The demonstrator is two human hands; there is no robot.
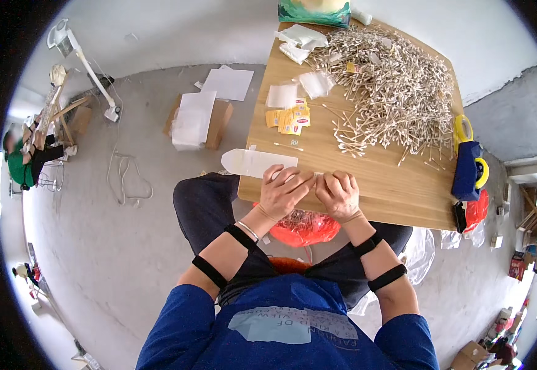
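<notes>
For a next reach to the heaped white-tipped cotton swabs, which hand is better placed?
Likely the right hand: it is nearer the swab heap, which spreads rightward; the left hand is farther away.

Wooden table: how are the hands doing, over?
Left hand, right hand: close together at wooden table's edge; grip contents unclear. White pointed card partly hidden by left hand. Cotton swab heap beyond, apart from both.

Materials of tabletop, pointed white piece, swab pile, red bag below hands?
Tabletop: wood or laminate, satin; tan grain.
White piece: likely paper or card, matte; crisp edges.
Swab pile: probably wood sticks, cotton tips, matte; tan shafts, pale ends.
Red bag: likely thin plastic, glossy; crinkles.
</notes>
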